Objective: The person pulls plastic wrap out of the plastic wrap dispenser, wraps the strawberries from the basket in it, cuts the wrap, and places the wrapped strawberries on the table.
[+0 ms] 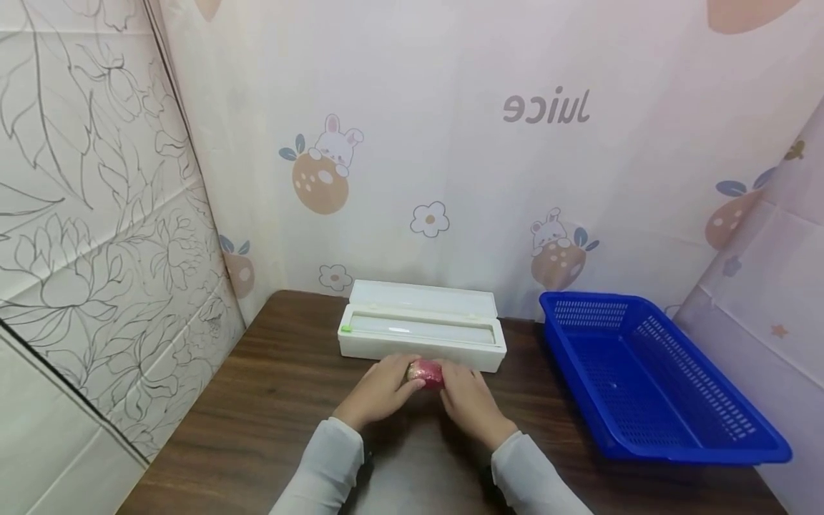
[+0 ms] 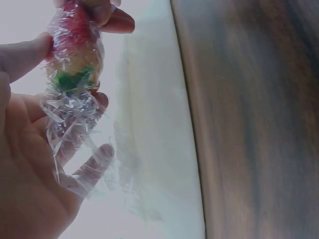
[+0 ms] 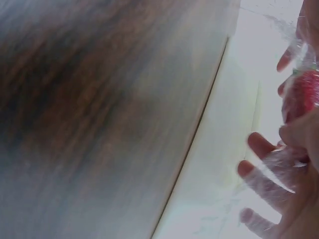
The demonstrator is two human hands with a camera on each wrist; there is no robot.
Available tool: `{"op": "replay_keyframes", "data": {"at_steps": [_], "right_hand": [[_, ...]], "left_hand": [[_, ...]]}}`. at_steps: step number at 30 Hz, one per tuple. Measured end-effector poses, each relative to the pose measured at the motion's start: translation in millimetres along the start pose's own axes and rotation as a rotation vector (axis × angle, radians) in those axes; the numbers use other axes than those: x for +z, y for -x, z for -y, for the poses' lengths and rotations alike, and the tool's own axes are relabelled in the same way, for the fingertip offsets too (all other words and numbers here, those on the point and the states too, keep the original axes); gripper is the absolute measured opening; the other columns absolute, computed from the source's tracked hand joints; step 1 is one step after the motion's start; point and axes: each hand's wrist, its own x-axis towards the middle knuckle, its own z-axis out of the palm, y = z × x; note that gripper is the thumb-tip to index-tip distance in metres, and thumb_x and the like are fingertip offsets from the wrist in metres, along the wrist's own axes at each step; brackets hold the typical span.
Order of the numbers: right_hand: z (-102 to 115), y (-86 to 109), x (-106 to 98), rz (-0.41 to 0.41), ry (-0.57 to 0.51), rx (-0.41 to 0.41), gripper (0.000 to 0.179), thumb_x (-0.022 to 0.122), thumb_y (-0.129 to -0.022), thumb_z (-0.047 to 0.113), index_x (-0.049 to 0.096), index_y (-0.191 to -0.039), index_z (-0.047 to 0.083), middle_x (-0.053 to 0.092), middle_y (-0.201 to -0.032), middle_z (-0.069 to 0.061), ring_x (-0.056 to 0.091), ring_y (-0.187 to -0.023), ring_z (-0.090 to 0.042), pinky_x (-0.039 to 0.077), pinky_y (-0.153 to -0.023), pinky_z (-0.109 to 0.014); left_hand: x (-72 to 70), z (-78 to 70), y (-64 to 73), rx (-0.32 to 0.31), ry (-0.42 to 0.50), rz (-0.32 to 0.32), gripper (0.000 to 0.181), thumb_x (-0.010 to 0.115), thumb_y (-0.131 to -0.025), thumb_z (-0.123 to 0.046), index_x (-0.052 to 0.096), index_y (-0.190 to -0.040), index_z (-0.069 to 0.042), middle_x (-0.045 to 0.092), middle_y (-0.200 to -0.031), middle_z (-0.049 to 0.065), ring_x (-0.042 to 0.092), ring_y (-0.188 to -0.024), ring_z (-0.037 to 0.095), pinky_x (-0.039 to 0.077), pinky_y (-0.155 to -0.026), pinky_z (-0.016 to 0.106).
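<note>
Both hands hold a strawberry (image 1: 425, 373) between them, red with a pale band and a green end, wrapped in crinkled cling film (image 2: 75, 119). On one side my left hand (image 1: 381, 390) pinches it with thumb and fingers; loose film trails over that palm. From the other side my right hand (image 1: 468, 395) grips the red end, and film spreads across its lower fingers in the right wrist view. Just behind the hands stands a white cling film dispenser (image 1: 421, 350), its lid (image 1: 421, 296) raised and a roll (image 1: 421, 330) inside.
A green slider (image 1: 346, 329) sits at the dispenser's left end. To the right is a blue plastic basket (image 1: 582, 390) with perforated sides. All of this stands on a dark wood table (image 1: 257, 408) against a patterned curtain (image 1: 450, 164).
</note>
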Motion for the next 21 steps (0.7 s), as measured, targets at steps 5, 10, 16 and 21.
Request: {"op": "replay_keyframes", "data": {"at_steps": [5,10,16,21], "right_hand": [[-3,-4.6,-4,-0.138,-0.075,0.041,0.032,0.057,-0.083,0.006,0.055,-0.115,0.007,0.066,-0.099,-0.008,0.057,-0.09,-0.022,0.048,-0.08,-0.049],[-4,-7.5,-10,-0.224,-0.112,0.095,0.018,0.052,-0.087,0.007,0.059,-0.104,0.008,0.066,-0.094,-0.008,0.057,-0.091,-0.023,0.047,-0.08,-0.049],[-1,-9.9,-11,-0.225,-0.125,0.14,0.015,0.05,-0.089,0.014,0.059,-0.101,0.009,0.065,-0.096,-0.008,0.055,-0.093,-0.026,0.045,-0.076,-0.046],[6,-7.3,-8,-0.148,-0.105,0.126,0.017,0.048,-0.092,0.018,0.059,-0.089,0.006,0.06,-0.085,-0.008,0.053,-0.087,-0.026,0.044,-0.077,-0.045]], "left_hand": [[-7.7,-2.3,-2.2,0.008,0.04,-0.046,0.047,0.046,-0.095,-0.046,0.049,-0.129,-0.014,0.059,-0.117,0.003,0.051,-0.106,0.014,0.048,-0.092,0.043],[-10.4,-7.4,-3.1,0.0,0.09,-0.095,0.051,0.045,-0.094,-0.049,0.046,-0.131,-0.014,0.056,-0.123,0.004,0.048,-0.112,0.014,0.046,-0.096,0.045],[-7.2,-13.9,-4.7,-0.05,0.13,-0.188,0.053,0.046,-0.094,-0.049,0.045,-0.134,-0.014,0.055,-0.127,0.005,0.046,-0.116,0.015,0.043,-0.099,0.046],[-2.9,-17.4,-4.9,-0.094,0.16,-0.243,0.052,0.048,-0.094,-0.046,0.046,-0.133,-0.012,0.056,-0.124,0.007,0.047,-0.114,0.016,0.043,-0.097,0.048]]}}
